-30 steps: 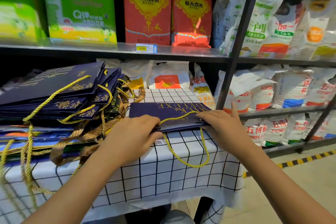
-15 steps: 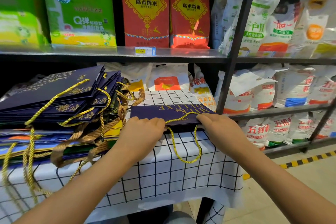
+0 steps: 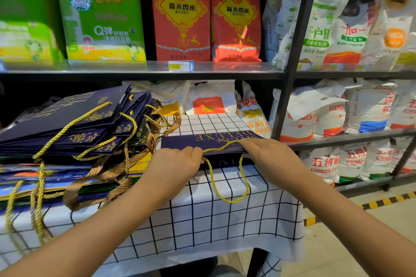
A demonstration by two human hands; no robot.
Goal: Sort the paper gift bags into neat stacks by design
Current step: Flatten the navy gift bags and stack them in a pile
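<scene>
Gripping the near edge of a flat navy gift bag with left hand and right hand closed on it, gold cord handle hanging over the checked counter, just right of the mixed bag pile.

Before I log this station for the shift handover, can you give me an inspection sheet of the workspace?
Surface: table under a white grid tablecloth, cloth overhanging the front edge.
Job's things: navy bag lying flat, gold rope handle dangling over the edge; untidy mixed pile of bags at left.
Clutter: nothing seen.
Grippers: left hand and right hand grip the navy bag's near edge.
Cables: nothing seen.
Surroundings: black shelving stocked with rice sacks.
</scene>
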